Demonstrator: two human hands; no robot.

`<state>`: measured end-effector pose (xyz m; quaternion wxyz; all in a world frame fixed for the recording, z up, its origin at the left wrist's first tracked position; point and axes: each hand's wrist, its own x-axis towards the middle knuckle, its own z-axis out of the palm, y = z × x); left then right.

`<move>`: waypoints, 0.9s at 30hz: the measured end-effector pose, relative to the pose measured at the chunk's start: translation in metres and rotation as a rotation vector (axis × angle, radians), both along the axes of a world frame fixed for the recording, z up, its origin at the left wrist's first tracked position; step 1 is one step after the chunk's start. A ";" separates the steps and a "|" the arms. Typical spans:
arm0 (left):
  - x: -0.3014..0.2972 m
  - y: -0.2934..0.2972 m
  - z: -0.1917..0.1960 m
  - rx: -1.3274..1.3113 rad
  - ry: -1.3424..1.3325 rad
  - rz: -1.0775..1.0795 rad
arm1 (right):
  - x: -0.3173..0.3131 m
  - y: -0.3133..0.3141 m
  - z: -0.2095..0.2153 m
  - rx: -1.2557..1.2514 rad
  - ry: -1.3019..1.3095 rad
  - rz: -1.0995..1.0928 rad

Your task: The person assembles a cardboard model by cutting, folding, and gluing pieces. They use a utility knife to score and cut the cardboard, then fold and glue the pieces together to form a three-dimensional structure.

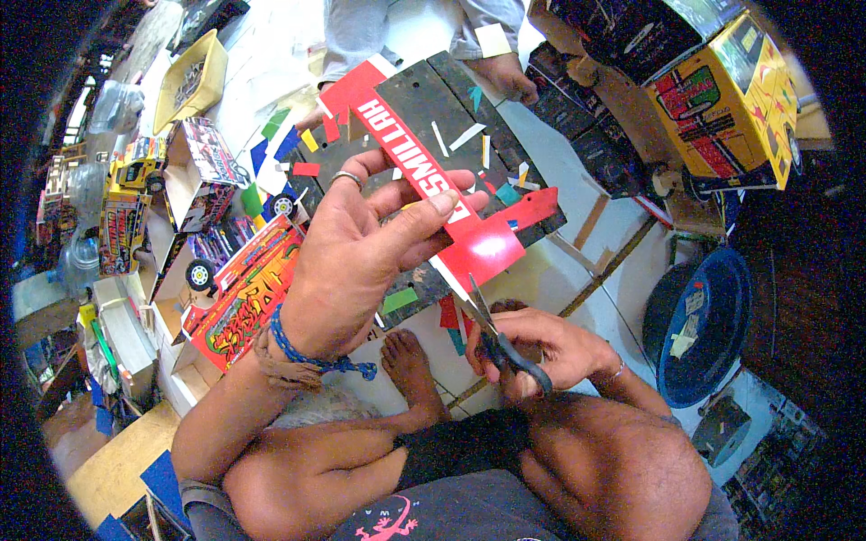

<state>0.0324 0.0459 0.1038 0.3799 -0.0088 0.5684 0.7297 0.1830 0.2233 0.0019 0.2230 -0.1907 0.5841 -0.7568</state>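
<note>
My left hand pinches a red sticker sheet with white lettering between thumb and fingers, holding it above a low dark board. In my right hand is a pair of scissors with black handles, fingers wrapped round the grips. The blades point up and left, their tips at the lower edge of the red sheet. Whether the blades are cutting into it I cannot tell. Under the sheet, the dark board carries scattered scraps of white, red, teal and green.
Painted wooden toy trucks and panels crowd the left. A yellow toy truck stands at the upper right, a blue basin below it. A yellow tray lies at the upper left. Another person's foot rests beyond the board.
</note>
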 end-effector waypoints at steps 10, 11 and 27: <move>0.004 0.000 -0.002 0.016 -0.015 -0.024 | -0.005 0.000 0.003 -0.023 -0.099 0.030; 0.004 0.000 -0.002 0.014 -0.021 -0.023 | -0.005 -0.001 0.003 -0.029 -0.114 0.026; 0.008 0.002 -0.010 0.016 -0.017 -0.043 | -0.007 -0.003 0.003 0.033 -0.143 -0.019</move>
